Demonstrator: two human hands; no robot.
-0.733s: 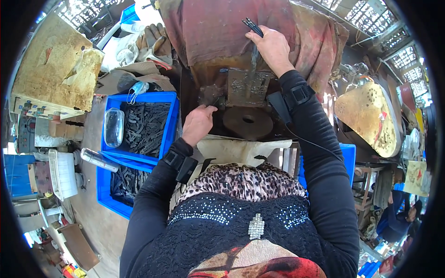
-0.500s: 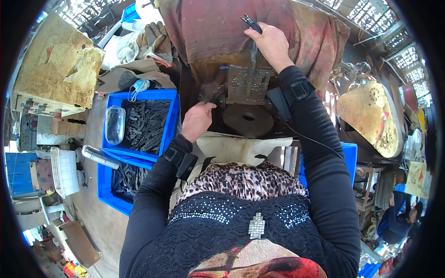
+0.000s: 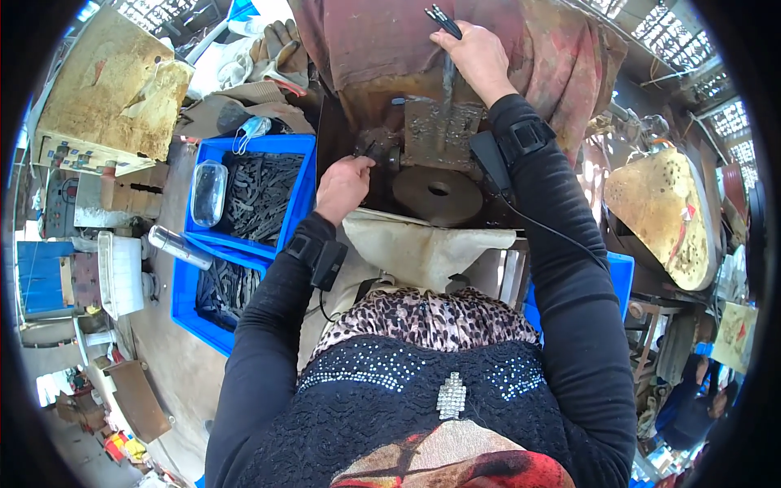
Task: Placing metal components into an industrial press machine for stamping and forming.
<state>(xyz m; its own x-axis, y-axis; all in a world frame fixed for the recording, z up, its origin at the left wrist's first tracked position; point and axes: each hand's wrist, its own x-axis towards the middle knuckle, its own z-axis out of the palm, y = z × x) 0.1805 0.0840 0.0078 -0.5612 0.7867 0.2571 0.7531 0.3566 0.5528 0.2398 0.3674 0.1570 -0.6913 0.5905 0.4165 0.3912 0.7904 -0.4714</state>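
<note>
My right hand [image 3: 480, 63] is raised at the far side, before a reddish-brown cloth, closed round a small bundle of thin dark strips [image 3: 444, 23] with pale ends. My left hand [image 3: 342, 189] is closed in a pinch left of a round grinding wheel [image 3: 455, 205] with a hole in its middle. Its fingertips lie by a dark, wet-looking recess, and what they hold, if anything, is too dark to make out. Behind the wheel stands a wet, rough metal block [image 3: 442, 134], with a stream of water seeming to run down onto it.
Two blue crates [image 3: 308, 191] of dark strips stand at my left; a clear plastic box [image 3: 209, 193] lies on the upper one. A pale sheet [image 3: 423, 248] hangs between me and the wheel. Stained boards [image 3: 663, 215] stand to the right, and a person [image 3: 694, 403] is farther off.
The view has shifted slightly, so the wheel and crates sit higher. My left hand has moved a little away from me beside the wheel. My right hand keeps its bundle.
</note>
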